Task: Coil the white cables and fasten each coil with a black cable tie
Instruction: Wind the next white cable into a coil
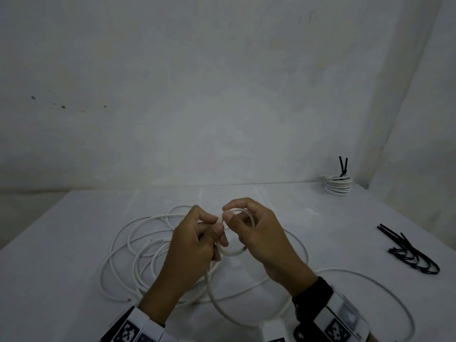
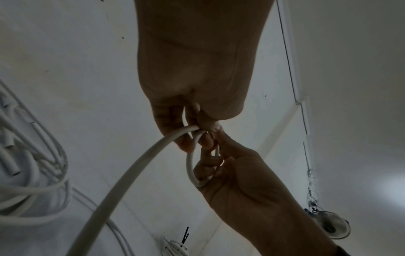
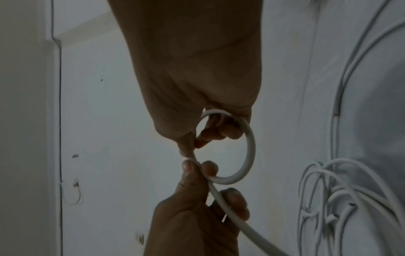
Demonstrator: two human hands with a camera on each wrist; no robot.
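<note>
On the left part of the white worktop (image 1: 61, 243) a loose pile of white cables (image 1: 138, 255) lies in wide, overlapping loops, some cut ends showing among them in the wrist views. Just above the near side of that pile the left hand (image 1: 195, 245) is raised, its fingers curled round the white cable (image 1: 214, 299) and its thumb pressed on top where the strand crosses itself. From this hand the cable drops away toward the person and sweeps round over the worktop in a large arc to the right. Touching it, the right hand (image 1: 259, 238) holds a small loop (image 1: 237, 251) of the same cable, with fingers hooked through the ring and thumb and forefinger pinching its top beside the left thumb. Both hands are clear of the surface. Farther right, at the back corner near the wall, a finished coil (image 1: 337, 185) stands with a black cable tie (image 1: 343, 166) sticking up from it. At the right edge, well apart from the hands, a bunch of spare black ties (image 1: 412, 253) lies flat on the worktop.
</note>
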